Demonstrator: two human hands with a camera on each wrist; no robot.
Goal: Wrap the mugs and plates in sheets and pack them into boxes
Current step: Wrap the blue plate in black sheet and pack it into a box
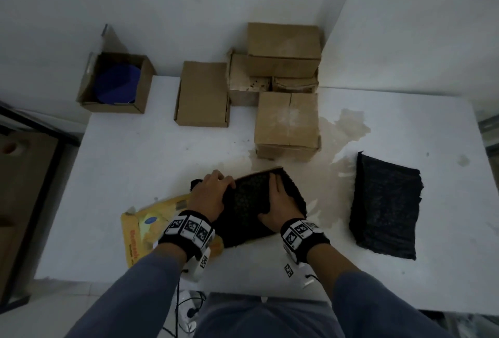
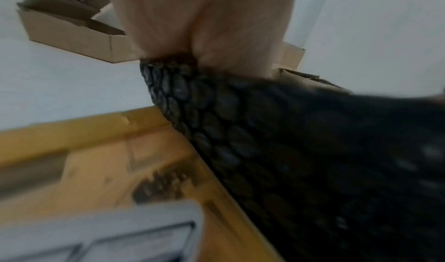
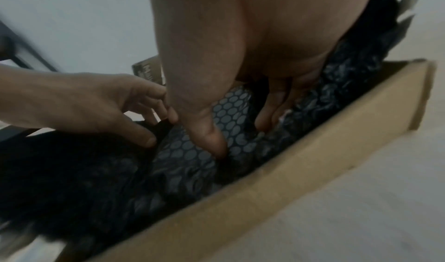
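Note:
A bundle of black bubble wrap (image 1: 248, 202) lies in a shallow cardboard box (image 1: 267, 169) near the table's front edge; whatever it wraps is hidden. My left hand (image 1: 210, 191) curls over the bundle's far left edge and grips the wrap (image 2: 313, 152). My right hand (image 1: 280, 202) lies on the bundle's right side. In the right wrist view its fingers (image 3: 265, 117) and thumb point straight down and press the wrap (image 3: 187, 152) inside the box wall (image 3: 289, 180), with the left hand (image 3: 84, 102) just beside them. An open box (image 1: 89, 94) at the back left holds blue plates (image 1: 118, 83).
A stack of black bubble-wrap sheets (image 1: 386, 208) lies to the right. Several closed cardboard boxes (image 1: 286, 121) stand at the back middle, against the wall corner. A yellow packet (image 1: 143, 232) lies under my left wrist. A damp stain (image 1: 348, 127) marks the table.

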